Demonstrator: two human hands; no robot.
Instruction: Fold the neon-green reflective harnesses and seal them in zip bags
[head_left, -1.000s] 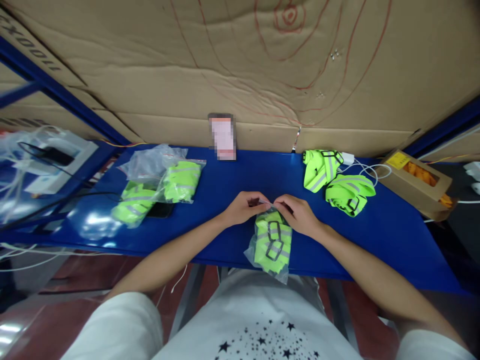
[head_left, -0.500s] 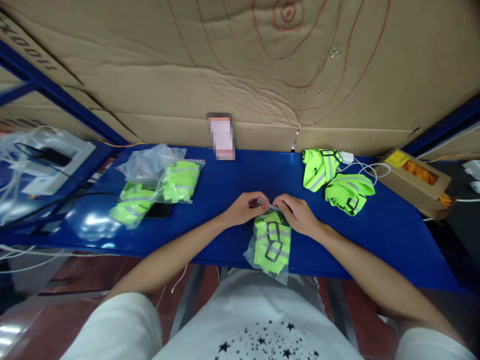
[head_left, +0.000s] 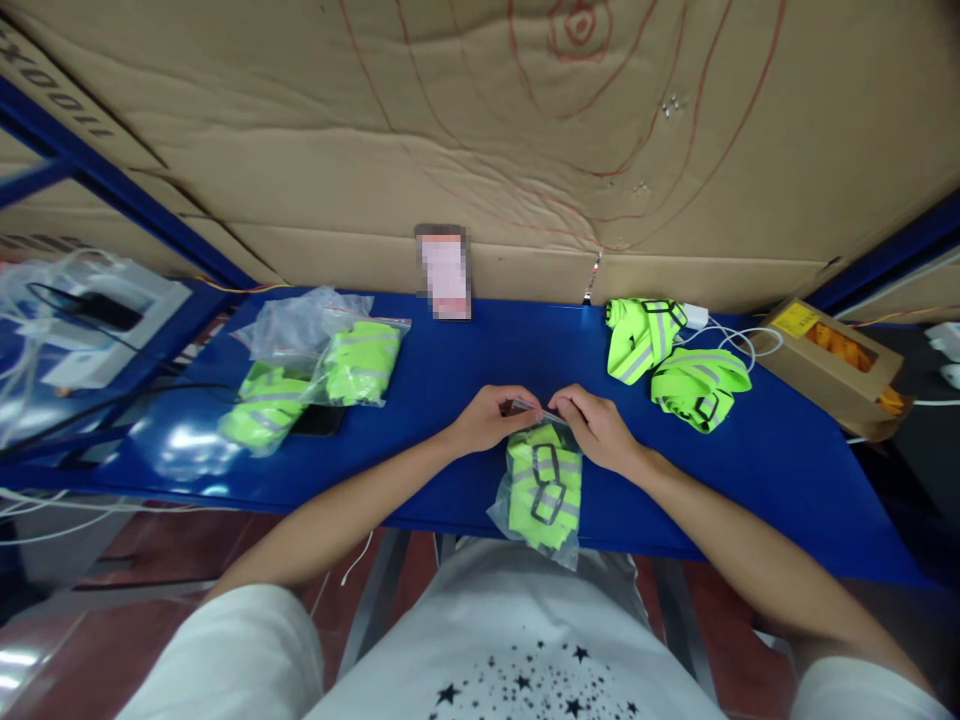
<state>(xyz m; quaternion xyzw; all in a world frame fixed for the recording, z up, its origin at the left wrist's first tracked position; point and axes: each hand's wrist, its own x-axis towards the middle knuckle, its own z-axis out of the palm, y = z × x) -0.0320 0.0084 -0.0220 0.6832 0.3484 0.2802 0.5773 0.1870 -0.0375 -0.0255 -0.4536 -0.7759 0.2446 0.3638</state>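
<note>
A clear zip bag (head_left: 501,510) hangs at the front edge of the blue table. Inside it is a folded neon-yellow reflective strap (head_left: 564,515) with grey stripes and black buckles. My left hand (head_left: 491,415) pinches the bag's top strip from the left. Close beside it, my right hand (head_left: 596,425) pinches the same strip from the right, fingertips nearly meeting. To the right lie two unbagged reflective straps, one loosely folded (head_left: 637,340) and one rolled (head_left: 701,388). On the left are two bagged straps, one farther back (head_left: 364,362) and one nearer (head_left: 266,405).
Empty-looking clear bags (head_left: 300,322) lie at the back left, with a dark flat object (head_left: 319,420) nearby. A phone (head_left: 446,275) leans against the cardboard wall (head_left: 300,180). At right stand a white charger (head_left: 695,316) with cable and an open cardboard box (head_left: 840,365). Power strips (head_left: 112,330) and cables crowd the far left.
Hardly anything differs. Both hands keep their pinch on the bag's top strip, with only a tiny shift of the fingers and the camera view.
</note>
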